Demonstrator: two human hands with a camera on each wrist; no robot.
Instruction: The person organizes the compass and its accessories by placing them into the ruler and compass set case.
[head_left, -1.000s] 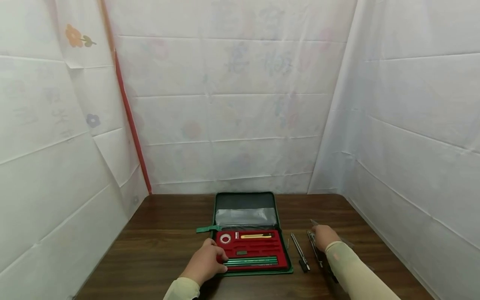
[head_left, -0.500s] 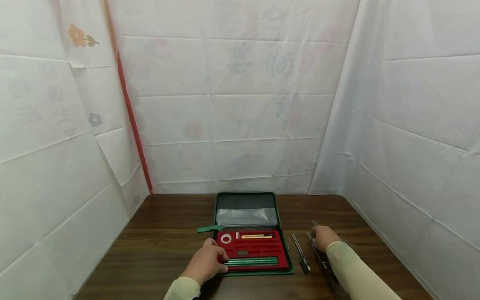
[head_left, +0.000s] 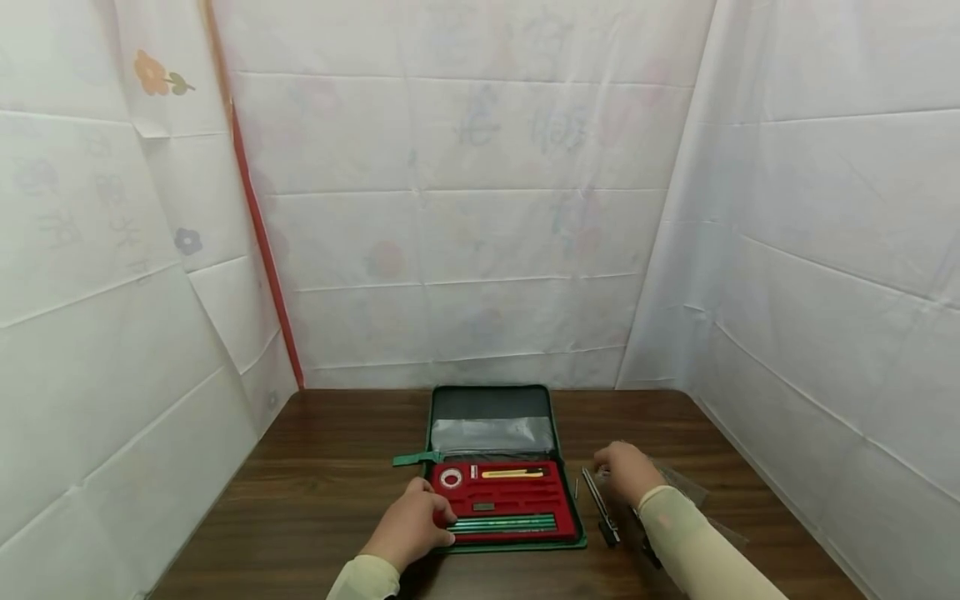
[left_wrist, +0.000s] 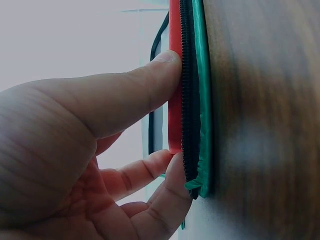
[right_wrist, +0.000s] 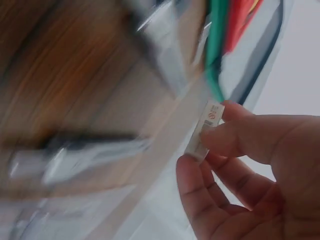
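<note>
An unzipped green case (head_left: 491, 406) lies spread on the table, its red insert (head_left: 525, 493) facing up. My left hand (head_left: 411, 518) grips the near left corner, thumb against the insert's front edge and fingers round the side. Green pencils (head_left: 506, 523) fill the front slot; a yellow cutter knife (head_left: 513, 473) and a white ring (head_left: 451, 477) sit farther back. My right hand (head_left: 630, 472), right of the case, pinches a small white block with orange print (right_wrist: 213, 112) between thumb and fingers. Below it lies a silver compass (head_left: 600, 504).
A second dark and silver tool (head_left: 650, 552) is partly hidden under the right forearm. Clear plastic sheets (head_left: 688, 487) lie beyond the right wrist. One thin metal rod (head_left: 577, 488) rests beside the case. White fabric walls (head_left: 465, 317) enclose the table (head_left: 337, 483).
My right hand has moved left toward the case, over the silver compass, uncovering more of the plastic sheets. My left hand has stayed at the case's corner.
</note>
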